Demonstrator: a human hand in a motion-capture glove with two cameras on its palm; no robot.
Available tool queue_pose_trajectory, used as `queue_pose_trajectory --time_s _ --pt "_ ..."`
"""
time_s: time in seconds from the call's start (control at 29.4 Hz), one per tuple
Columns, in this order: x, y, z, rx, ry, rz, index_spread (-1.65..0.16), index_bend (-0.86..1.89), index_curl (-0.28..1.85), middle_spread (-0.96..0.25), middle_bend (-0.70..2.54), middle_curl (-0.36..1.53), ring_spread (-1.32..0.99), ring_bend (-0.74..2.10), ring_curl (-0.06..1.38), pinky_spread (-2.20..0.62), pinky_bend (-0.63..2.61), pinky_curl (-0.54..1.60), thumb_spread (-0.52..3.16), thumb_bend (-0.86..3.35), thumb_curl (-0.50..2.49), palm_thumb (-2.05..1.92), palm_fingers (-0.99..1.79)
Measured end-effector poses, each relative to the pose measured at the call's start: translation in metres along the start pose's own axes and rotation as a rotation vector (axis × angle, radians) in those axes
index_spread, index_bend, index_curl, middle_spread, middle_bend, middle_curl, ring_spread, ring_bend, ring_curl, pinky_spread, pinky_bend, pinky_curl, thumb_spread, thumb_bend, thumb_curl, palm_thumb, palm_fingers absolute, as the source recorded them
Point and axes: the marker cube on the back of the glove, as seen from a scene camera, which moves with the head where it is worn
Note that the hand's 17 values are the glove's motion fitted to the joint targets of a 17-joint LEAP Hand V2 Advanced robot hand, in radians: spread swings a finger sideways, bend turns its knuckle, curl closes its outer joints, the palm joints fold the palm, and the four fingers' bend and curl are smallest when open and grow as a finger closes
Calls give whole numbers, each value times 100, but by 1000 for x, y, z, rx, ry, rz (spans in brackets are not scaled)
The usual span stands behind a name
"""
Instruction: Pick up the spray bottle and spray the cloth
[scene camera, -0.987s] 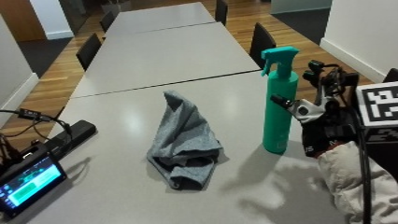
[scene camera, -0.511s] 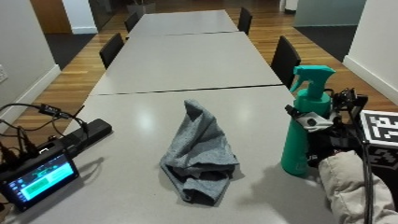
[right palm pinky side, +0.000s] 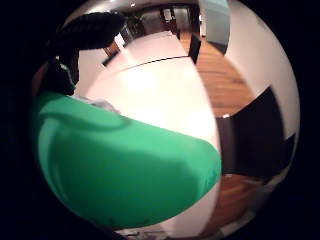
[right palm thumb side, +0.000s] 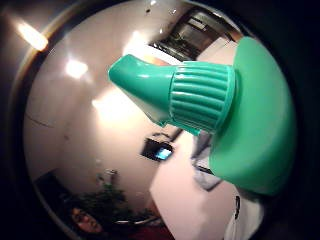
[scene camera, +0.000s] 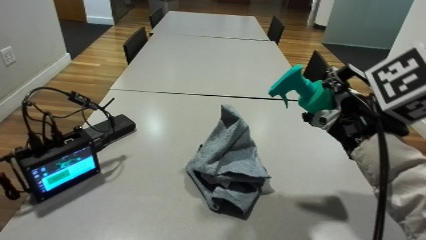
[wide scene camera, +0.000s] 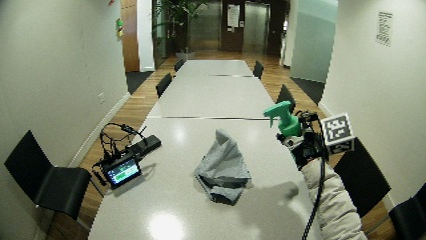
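Green spray bottle (scene camera: 313, 92) up off the tabletop (scene camera: 153, 200), gripped by the gloved right hand (scene camera: 343, 117) at about 3 o'clock from the cloth (scene camera: 227, 161). Fingers curled round the bottle below its head; body mostly hidden behind the hand in the outside view, only head and nozzle showing. Nozzle tipped toward the cloth, pointing roughly to 9 o'clock and slightly down. Well apart from the cloth, no contact.

Grey cloth bunched in a peaked heap near mid-tabletop, point rising at the 12 o'clock end, folds spread flat at 6 o'clock. Resting on the tabletop, untouched.

In the thumb-side palm view, ribbed nozzle collar and green tip (right palm thumb side: 170, 95) filling much of the picture, close to the palm. In the little-finger-side view, green bottle body (right palm pinky side: 125, 170) across the lower part, pale tabletop beyond, a black-gloved fingertip (right palm pinky side: 90, 30) at the edge.

Small screen device (scene camera: 58, 167) with cables at about 9 o'clock from the cloth, near the tabletop edge, display lit. Black box (scene camera: 110, 127) just beyond it. Dark chairs (scene camera: 136, 40) along further tables at 12 o'clock.
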Motion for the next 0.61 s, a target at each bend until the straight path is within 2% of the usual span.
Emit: queue_pose_trajectory --time_s 0.1,0.2,0.41,0.61 --pt "-31 -14 2 -94 367 -101 -27 13 35 -10 40 43 -13 54 41 -13 43 39 49 -2 61 119 94" --pt "-47 -24 5 -129 552 -143 -27 13 35 -10 39 44 -13 52 41 -14 43 39 46 -2 62 119 96" --pt "-52 -29 9 -127 715 -155 -27 13 35 -10 36 45 -14 49 42 -15 42 40 44 -3 63 119 98" --pt "-60 -31 15 -132 681 -163 -27 12 34 -10 34 46 -14 48 43 -15 40 41 41 -3 64 118 100"
